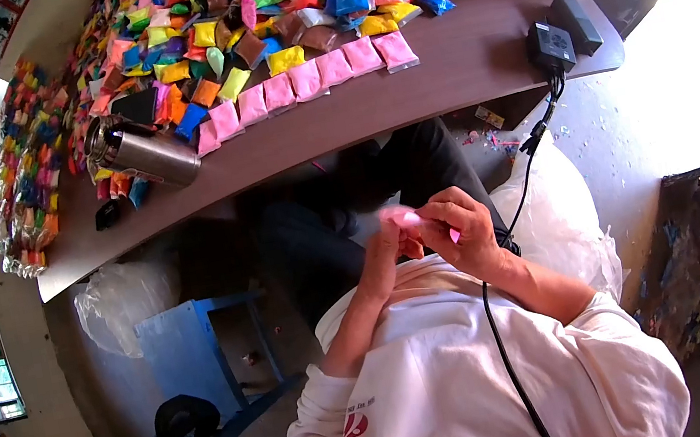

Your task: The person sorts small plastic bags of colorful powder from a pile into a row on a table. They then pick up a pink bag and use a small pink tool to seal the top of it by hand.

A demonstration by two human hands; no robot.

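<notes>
Over my lap, both hands meet at a small soft pink packet (402, 214). My left hand (390, 246) is closed round its near left side. From the right, my right hand (461, 226) pinches it, and more pink shows between those fingers. My fingers cover much of it, so its exact shape is hidden. On the table (298, 130) beyond my hands lies a row of similar pink packets (307, 81), side by side near the front edge.
A heap of colourful small packets (243, 23) covers the table's back. A steel flask (159, 158) lies on the left. A black adapter box (550, 46) stands right, its cable hanging beside me. A blue stool (183, 357) and white plastic bags (553, 212) are below.
</notes>
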